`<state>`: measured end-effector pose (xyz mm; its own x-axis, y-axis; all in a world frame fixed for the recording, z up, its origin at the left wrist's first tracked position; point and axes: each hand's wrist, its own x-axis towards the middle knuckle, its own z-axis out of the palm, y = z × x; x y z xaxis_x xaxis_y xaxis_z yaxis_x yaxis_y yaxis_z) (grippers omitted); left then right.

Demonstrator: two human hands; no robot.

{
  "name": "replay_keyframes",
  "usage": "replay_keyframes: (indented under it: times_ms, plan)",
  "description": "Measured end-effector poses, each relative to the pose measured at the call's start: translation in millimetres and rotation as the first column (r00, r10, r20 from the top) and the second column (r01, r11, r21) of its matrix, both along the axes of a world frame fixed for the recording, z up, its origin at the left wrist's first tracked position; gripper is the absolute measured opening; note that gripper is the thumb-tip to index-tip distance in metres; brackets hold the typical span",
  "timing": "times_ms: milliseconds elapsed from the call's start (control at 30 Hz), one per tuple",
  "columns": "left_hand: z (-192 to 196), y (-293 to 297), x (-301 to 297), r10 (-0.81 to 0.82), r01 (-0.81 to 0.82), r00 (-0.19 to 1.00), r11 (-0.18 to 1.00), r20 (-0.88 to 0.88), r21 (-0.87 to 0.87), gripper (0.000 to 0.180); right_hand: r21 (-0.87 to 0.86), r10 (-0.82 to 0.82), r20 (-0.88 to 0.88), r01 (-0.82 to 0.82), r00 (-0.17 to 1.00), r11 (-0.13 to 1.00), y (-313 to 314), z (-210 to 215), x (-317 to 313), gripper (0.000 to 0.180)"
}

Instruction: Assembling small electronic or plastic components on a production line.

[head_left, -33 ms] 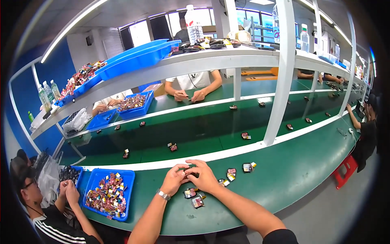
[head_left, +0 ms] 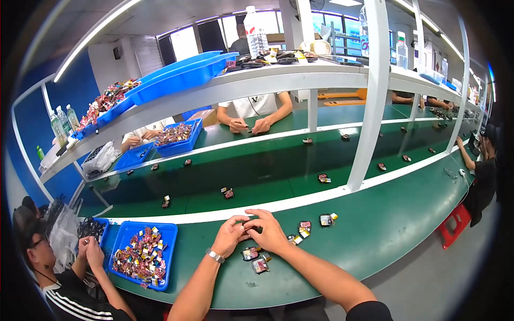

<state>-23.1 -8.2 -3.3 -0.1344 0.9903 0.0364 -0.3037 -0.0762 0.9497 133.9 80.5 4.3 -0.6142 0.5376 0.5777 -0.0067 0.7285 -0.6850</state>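
Above the green bench, my left hand and my right hand meet, fingers curled in and pinching together on a small dark part. Only a sliver of it shows between the fingertips, so its kind is hidden. Just below my hands lie two small black-cased pieces with a reddish circuit board and a yellow tag, a left one and a nearer one. Beyond my right wrist are similar units: one partly behind the wrist, another, and a farther one.
A blue tray heaped with small red boards stands left, beside a seated co-worker. Past a white rail, spaced-out units lie on the green belt. A white post rises ahead right. More co-workers sit across and at far right.
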Motion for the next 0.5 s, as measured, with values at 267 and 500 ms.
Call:
replay_keyframes:
  times_ms: [267, 500]
  plan:
    - [8, -1, 3, 0.05, -0.049, 0.998, 0.998, 0.041, -0.037, 0.028, 0.048, -0.022, -0.007, 0.023, 1.0, 0.999, -1, 15, 6, 0.016]
    - [8, 0, 4, 0.036, -0.034, 0.999, 0.998, 0.026, -0.056, 0.029, 0.289, -0.017, -0.086, 0.041, 0.996, 0.957, 1, 19, 3, 0.013]
